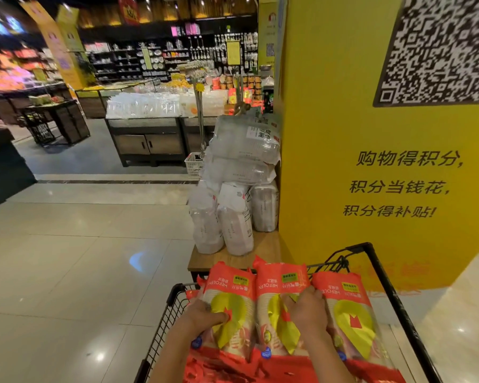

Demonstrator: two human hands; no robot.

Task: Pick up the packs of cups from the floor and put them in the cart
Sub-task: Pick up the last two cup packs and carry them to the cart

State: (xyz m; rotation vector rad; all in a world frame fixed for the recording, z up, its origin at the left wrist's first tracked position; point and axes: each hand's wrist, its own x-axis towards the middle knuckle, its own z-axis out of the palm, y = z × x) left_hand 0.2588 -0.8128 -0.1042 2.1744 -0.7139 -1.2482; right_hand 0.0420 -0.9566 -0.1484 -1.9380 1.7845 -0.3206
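Observation:
Three red packs of cups with yellow hearts lie side by side on top of the load in the black wire cart [387, 283]. My left hand [205, 313] grips the left pack [230, 297] at its left side. My right hand [307, 308] rests between the middle pack [277, 283] and the right pack [351, 308], fingers pressed on both. More red packs fill the cart underneath.
White packs of cups [233, 217] are stacked on a low wooden platform [260, 250] just ahead of the cart. A yellow pillar [371, 134] with a QR code stands right. Tiled floor opens to the left; display tables [147, 139] stand farther back.

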